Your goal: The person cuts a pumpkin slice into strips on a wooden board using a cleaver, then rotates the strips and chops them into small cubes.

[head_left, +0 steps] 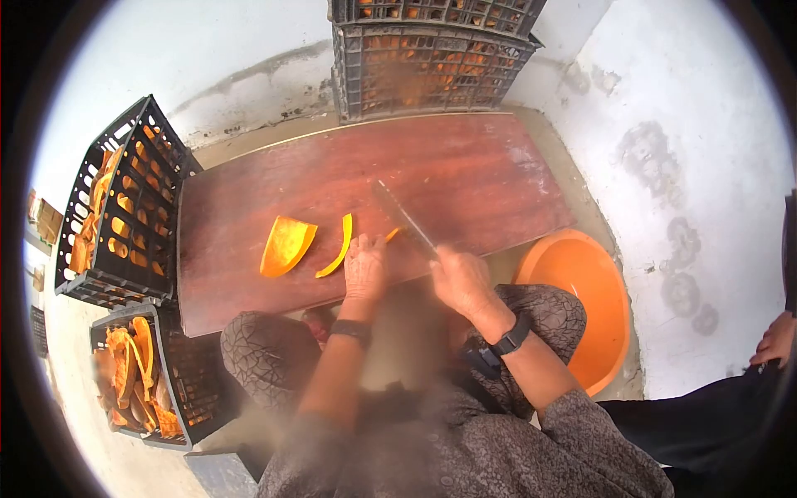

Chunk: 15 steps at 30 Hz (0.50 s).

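My right hand is closed round the handle of a knife, whose long blade points up and to the left over the red board. Close by on its left, my left hand has its fingers bent down on a piece of pumpkin; only the orange tip shows, and the rest is hidden under the hand. A thin curved pumpkin slice lies just left of that hand. Farther left rests a wide pumpkin wedge with its hollow inner side up.
The red wooden board lies low before my knees. Black crates of pumpkin pieces stand at left, one upper and one lower, with stacked crates behind. An orange basin sits at right. Another person's hand shows at the right edge.
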Tool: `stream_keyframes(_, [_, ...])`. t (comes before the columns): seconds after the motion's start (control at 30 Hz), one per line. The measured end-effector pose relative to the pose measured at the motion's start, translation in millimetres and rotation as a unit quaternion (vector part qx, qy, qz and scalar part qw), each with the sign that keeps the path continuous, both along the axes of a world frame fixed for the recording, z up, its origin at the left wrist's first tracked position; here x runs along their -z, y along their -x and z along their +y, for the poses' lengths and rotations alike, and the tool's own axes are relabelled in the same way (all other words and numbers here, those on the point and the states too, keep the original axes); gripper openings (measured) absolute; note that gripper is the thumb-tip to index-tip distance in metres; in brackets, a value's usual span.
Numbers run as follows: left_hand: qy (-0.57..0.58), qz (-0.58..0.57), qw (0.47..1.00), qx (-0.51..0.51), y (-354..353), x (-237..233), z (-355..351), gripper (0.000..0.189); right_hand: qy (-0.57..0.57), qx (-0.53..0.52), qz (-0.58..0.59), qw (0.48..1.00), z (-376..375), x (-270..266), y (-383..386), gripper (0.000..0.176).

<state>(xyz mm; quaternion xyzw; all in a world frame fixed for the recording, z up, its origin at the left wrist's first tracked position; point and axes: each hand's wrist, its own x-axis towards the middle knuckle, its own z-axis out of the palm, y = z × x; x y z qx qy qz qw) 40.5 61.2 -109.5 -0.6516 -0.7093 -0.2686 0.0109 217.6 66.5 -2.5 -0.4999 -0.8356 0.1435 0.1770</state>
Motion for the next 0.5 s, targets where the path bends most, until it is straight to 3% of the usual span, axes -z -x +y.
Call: stream_keyframes(0.5, [-0.013,-0.051,0.999,-0.003,-1.2,-4.6,-0.1,0.024,0.022,-0.021,-0.046,0.998,-2.3,-6.0,-3.4,0.014])
